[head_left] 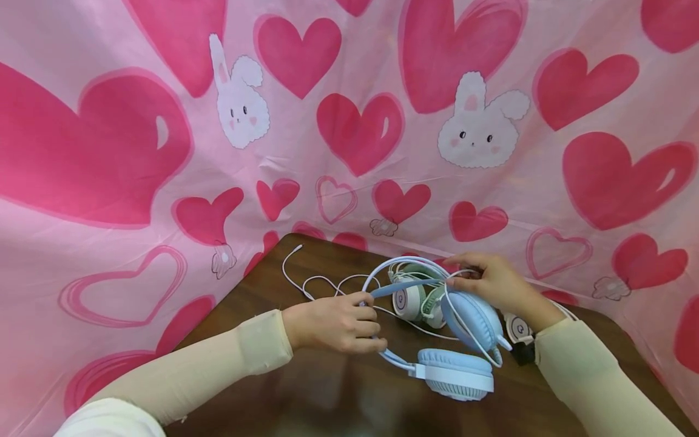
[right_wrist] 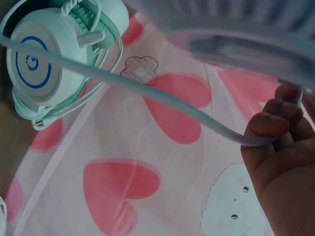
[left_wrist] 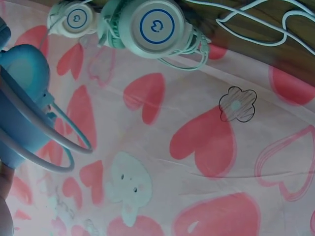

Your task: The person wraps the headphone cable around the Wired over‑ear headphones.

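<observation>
Pale blue headphones (head_left: 457, 371) hang over the table between both hands, tilted, with one ear cup low at the front and the other farther back. My left hand (head_left: 341, 323) grips their headband at its left side, fingers curled round it. On the far side, my right hand (head_left: 494, 284) pinches the white headphone cable (right_wrist: 147, 91) beside the upper ear cup. In the right wrist view the cable runs into the curled fingers, close under a blurred ear cup (right_wrist: 236, 37). The left wrist view has the blue headphones (left_wrist: 24, 113) at its left edge; the gripping fingers are mostly hidden there.
White and green headphones (head_left: 405, 301) with wound cable lie behind the blue ones. Another white ear cup (head_left: 517, 328) and a black piece (head_left: 524, 352) sit by the right forearm. A loose white cable (head_left: 293, 282) trails over the brown table (head_left: 262, 388). Heart-print fabric (head_left: 360, 139) encloses the table.
</observation>
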Demonstrator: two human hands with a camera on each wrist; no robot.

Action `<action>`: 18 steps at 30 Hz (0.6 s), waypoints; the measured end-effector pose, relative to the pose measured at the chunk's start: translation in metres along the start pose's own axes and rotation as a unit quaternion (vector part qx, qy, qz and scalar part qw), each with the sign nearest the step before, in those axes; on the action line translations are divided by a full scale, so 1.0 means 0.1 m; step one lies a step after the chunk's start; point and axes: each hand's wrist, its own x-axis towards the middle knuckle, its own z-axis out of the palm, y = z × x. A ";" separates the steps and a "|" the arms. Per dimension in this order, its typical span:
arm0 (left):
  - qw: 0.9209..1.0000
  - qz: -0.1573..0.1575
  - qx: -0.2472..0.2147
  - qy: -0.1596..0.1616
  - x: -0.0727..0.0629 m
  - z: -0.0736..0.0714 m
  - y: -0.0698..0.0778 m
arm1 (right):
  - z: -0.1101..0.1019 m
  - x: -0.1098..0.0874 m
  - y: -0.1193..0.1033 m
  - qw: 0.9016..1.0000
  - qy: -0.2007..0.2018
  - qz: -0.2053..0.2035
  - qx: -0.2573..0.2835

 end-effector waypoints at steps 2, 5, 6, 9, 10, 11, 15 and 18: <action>1.000 0.007 0.006 0.015 0.00 -0.01 0.00 | -0.03 0.00 0.01 1.000 -0.005 0.004 -0.001; 0.999 0.014 0.009 0.032 -0.01 -0.03 0.00 | -0.05 0.01 0.03 0.999 -0.024 0.000 0.026; 0.999 0.018 0.011 0.038 -0.01 -0.04 0.00 | -0.06 0.00 0.04 0.999 -0.032 -0.002 0.038; 0.998 0.022 0.013 0.054 -0.01 -0.05 0.01 | -0.07 -0.01 0.08 0.994 -0.058 -0.004 0.091; 0.998 0.022 0.015 0.060 -0.01 -0.05 0.01 | -0.07 -0.02 0.09 0.991 -0.066 -0.004 0.114; 0.997 0.022 0.019 0.066 -0.02 -0.05 0.02 | -0.07 -0.02 0.10 0.988 -0.072 -0.006 0.136; 0.995 0.017 0.032 0.089 -0.04 -0.03 0.03 | -0.05 -0.04 0.14 0.974 -0.080 -0.011 0.212; 0.993 0.011 0.028 0.112 -0.04 -0.05 0.02 | 0.00 -0.05 0.17 0.968 -0.059 -0.012 0.244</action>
